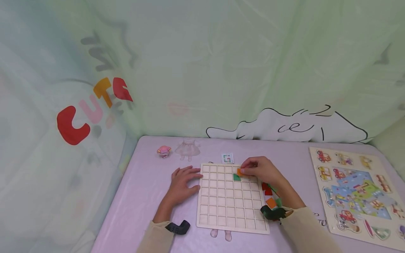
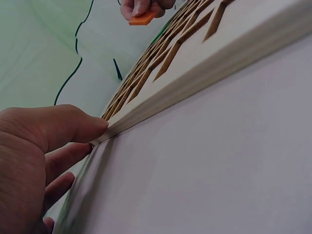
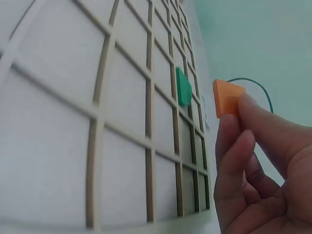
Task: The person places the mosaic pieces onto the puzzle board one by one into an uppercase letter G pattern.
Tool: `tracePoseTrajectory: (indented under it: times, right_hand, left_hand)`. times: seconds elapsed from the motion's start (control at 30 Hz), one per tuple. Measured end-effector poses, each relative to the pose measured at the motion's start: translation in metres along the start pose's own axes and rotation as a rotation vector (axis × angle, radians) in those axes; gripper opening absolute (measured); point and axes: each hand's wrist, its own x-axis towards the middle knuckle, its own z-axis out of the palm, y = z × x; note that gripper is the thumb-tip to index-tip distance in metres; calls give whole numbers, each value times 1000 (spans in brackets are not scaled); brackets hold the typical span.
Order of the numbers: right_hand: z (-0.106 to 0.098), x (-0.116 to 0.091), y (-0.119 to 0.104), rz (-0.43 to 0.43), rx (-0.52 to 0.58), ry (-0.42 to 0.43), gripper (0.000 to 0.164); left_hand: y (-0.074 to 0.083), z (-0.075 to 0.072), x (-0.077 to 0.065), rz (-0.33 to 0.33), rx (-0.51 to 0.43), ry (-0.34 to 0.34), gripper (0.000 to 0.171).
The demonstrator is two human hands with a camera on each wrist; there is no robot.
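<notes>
A pale wooden grid board [image 1: 221,201] lies flat on the table, split into small square cells. One green square tile [image 1: 236,177] sits in a cell near its far side. My right hand [image 1: 263,171] pinches an orange square tile [image 3: 227,99] between thumb and fingers, held above the board beside the green tile. At the board's left edge rests my left hand [image 1: 184,183], fingers spread and fairly straight, thumb [image 2: 83,127] touching the rim. A small patterned card [image 1: 227,158] lies just beyond the far edge.
Loose red tiles [image 1: 268,192] and another orange tile [image 1: 271,202] lie right of the board, partly hidden by my right arm. A vehicle picture puzzle [image 1: 326,207] is farther right. A small pink figure [image 1: 164,151] stands at the back left, before a printed curtain [image 1: 221,70].
</notes>
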Motion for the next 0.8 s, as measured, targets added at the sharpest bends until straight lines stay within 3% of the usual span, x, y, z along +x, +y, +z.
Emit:
tracePoseTrajectory:
  times: [0.47, 0.8]
  right_hand:
    - [29, 10, -12, 72, 127, -30, 19]
    - [35, 14, -9, 87, 189, -15, 19]
  left_hand:
    - [1, 0, 0, 19, 15, 4, 36]
    - [-3, 2, 1, 12, 17, 4, 36]
